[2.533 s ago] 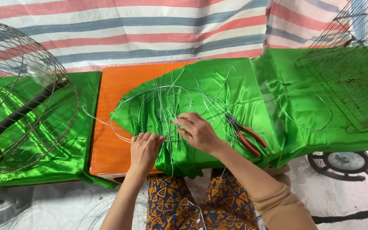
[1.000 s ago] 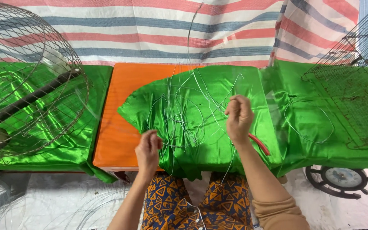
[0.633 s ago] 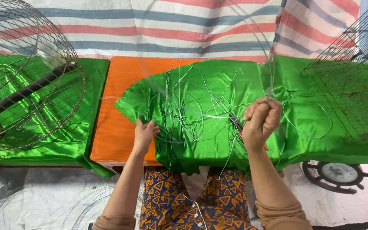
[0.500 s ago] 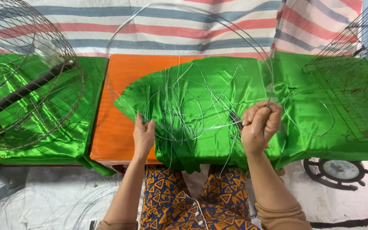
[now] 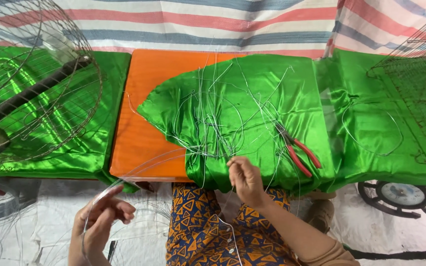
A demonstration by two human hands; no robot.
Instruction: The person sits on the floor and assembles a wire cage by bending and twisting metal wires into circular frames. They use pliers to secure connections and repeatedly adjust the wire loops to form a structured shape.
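Note:
My left hand [image 5: 102, 221] is low at the left, off the table, with its fingers curled around a thin wire ring [image 5: 139, 165] that shows as a blurred arc up to the table edge. My right hand [image 5: 245, 178] is at the front edge of the green satin cloth [image 5: 267, 83], pinching a thin wire that hangs from the tangle of cut wires [image 5: 220, 120] lying on the cloth. Red-handled pliers [image 5: 299, 150] lie on the cloth just right of that hand, untouched.
The cloth partly covers an orange table [image 5: 149, 98]. A round wire fan guard with a dark bar [image 5: 35, 88] rests on green cloth at the left. A wire mesh cage [image 5: 420, 83] and a loose wire loop [image 5: 371, 128] are at the right. A small wheel [image 5: 400, 194] lies on the floor.
The large wire ring held up over the table has come down to my left side. My left hand left the cloth and took it. My right hand dropped to the cloth's front edge.

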